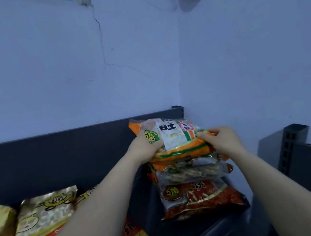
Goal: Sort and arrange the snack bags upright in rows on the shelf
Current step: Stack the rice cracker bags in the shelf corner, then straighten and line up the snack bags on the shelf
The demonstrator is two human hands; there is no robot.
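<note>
Head view: an orange snack bag sits atop a stack in the right rear corner of the dark shelf. It lies tilted rather than upright, printed face up towards the camera and far end towards the back panel; foreshortening hides its long axis. Its print reads "旺" and "仙貝", with a green round "5角" badge. The left hand grips its left edge and the right hand pinches its right edge, fingers curled on the wrapper. Beneath lie a clear bag of brown snacks and a red bag marked "5角" and "饼". Gold-and-red bags lie flat at the lower left.
</note>
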